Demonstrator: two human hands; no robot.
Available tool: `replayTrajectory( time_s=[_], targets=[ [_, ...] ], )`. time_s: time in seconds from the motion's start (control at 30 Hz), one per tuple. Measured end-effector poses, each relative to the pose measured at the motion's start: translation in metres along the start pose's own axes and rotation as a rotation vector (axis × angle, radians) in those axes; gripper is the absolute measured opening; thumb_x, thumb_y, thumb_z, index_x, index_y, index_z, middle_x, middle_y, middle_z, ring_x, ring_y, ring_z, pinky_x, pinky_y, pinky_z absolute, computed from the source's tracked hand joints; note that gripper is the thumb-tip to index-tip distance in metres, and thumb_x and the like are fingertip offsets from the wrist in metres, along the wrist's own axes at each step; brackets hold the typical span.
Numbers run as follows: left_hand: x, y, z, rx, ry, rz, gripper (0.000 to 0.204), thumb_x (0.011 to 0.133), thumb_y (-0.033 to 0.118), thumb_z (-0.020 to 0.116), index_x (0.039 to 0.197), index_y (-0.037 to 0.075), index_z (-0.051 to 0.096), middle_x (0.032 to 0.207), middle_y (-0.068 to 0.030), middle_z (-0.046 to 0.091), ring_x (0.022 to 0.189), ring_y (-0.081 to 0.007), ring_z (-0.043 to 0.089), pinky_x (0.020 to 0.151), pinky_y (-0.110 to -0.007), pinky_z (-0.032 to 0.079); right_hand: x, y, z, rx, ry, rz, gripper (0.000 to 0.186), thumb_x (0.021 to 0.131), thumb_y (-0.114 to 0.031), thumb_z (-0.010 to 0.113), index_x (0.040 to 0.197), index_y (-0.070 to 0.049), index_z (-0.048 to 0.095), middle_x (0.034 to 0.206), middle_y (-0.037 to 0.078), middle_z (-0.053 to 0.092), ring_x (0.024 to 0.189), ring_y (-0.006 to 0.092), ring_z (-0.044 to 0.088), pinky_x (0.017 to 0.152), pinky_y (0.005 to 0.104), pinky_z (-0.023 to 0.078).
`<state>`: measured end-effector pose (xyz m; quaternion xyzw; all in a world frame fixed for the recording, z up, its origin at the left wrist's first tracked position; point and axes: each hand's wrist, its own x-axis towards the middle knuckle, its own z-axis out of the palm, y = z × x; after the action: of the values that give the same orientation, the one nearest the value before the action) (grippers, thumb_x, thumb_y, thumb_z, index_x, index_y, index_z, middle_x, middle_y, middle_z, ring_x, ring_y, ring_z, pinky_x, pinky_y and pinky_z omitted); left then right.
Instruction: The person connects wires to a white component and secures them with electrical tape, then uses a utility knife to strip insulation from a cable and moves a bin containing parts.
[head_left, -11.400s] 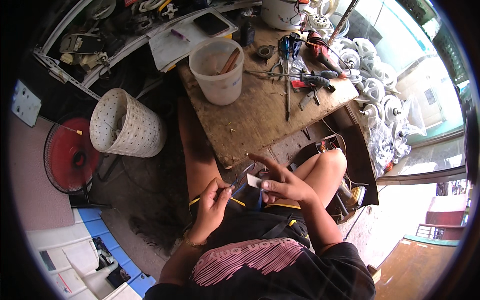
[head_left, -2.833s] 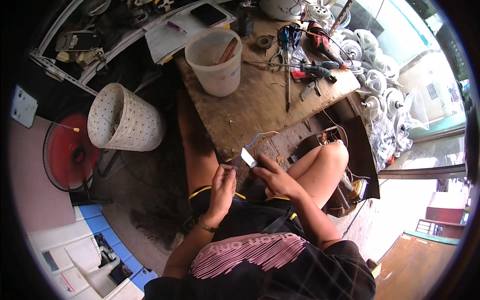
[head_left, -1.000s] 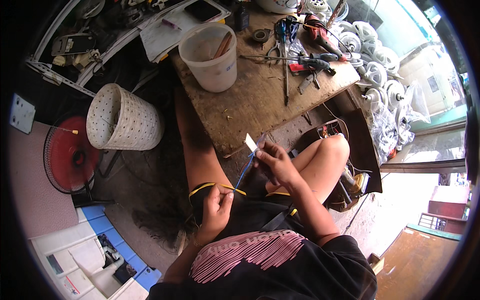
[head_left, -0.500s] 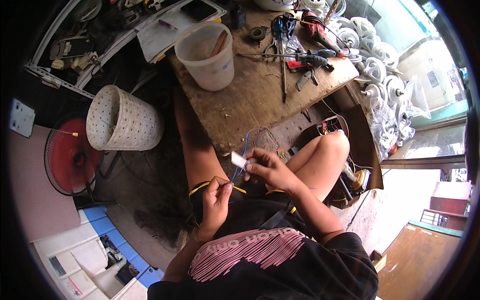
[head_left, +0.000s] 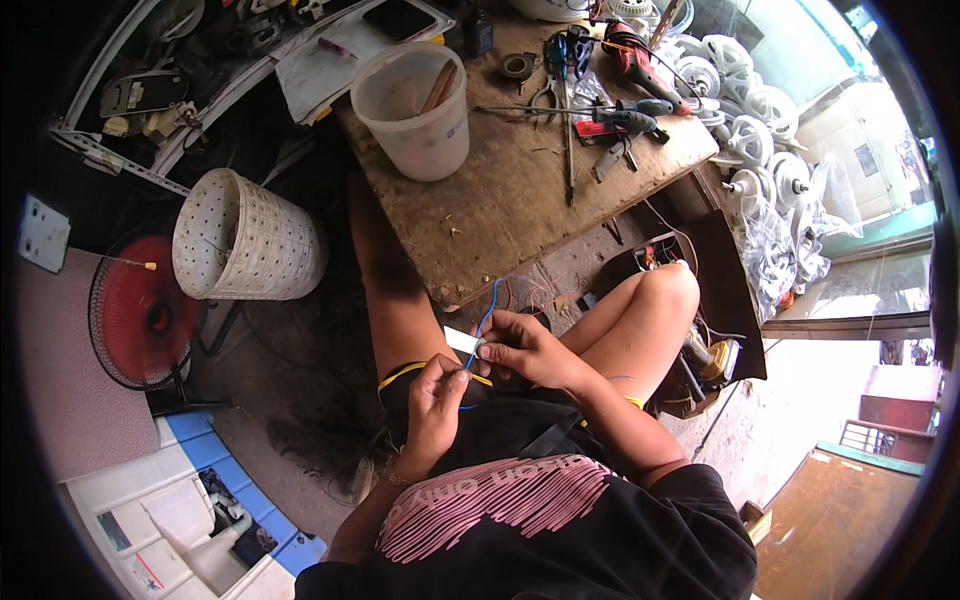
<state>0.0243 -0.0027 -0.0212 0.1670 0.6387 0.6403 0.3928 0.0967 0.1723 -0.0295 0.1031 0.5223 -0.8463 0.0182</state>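
My left hand (head_left: pixel 433 405) is closed in a pinch on a thin blue wire (head_left: pixel 492 298) over my lap. My right hand (head_left: pixel 518 350) grips a small flat white piece (head_left: pixel 461 340), thumb on it, lying across the same wire just above my left fingers. Loose thin wires, some reddish (head_left: pixel 535 300), loop beyond my hands below the table edge. The wooden worktable (head_left: pixel 510 230) lies in front, carrying a translucent bucket (head_left: pixel 410 130) with brown sticks inside, screwdrivers (head_left: pixel 569 170), pliers (head_left: pixel 545 100) and a red power tool (head_left: pixel 635 65).
At left stand a perforated white basket (head_left: pixel 250 245) and a red fan (head_left: pixel 150 315). White wheel-like parts (head_left: pixel 750 130) and plastic bags are piled at right. A box with tools (head_left: pixel 720 360) sits beside my right knee. A shelf (head_left: pixel 150 90) holds assorted hardware at upper left.
My right hand has moved down toward my left hand, bringing the white piece lower and flatter along the blue wire. My left hand still pinches the wire, slightly raised from a second ago.
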Motion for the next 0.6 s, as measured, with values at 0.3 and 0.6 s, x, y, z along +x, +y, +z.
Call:
replayTrajectory(
  time_s=[0.3, 0.6],
  targets=[
    [-0.004, 0.0, -0.001, 0.053, -0.02, 0.03, 0.016, 0.093, 0.008, 0.053, 0.079, 0.004, 0.048, 0.062, 0.007, 0.04, 0.057, -0.0004, 0.031, 0.051, -0.02, 0.026, 0.0, 0.01, -0.003, 0.076, 0.035, -0.014, 0.017, 0.094, -0.015, 0.058, 0.105, -0.003, 0.054, 0.077, 0.002, 0.063, 0.066, 0.0055, 0.054, 0.055, 0.0184, 0.038],
    [-0.008, 0.004, -0.003, 0.185, -0.023, 0.097, 0.018, 0.092, 0.008, 0.054, 0.077, 0.003, 0.048, 0.057, 0.0065, 0.038, 0.053, -0.0004, 0.029, 0.047, -0.021, 0.023, 0.0, 0.012, 0.001, 0.154, 0.121, -0.056, 0.017, 0.093, -0.015, 0.059, 0.104, -0.004, 0.052, 0.076, 0.003, 0.063, 0.066, 0.0072, 0.057, 0.051, 0.0192, 0.038]
  ],
)
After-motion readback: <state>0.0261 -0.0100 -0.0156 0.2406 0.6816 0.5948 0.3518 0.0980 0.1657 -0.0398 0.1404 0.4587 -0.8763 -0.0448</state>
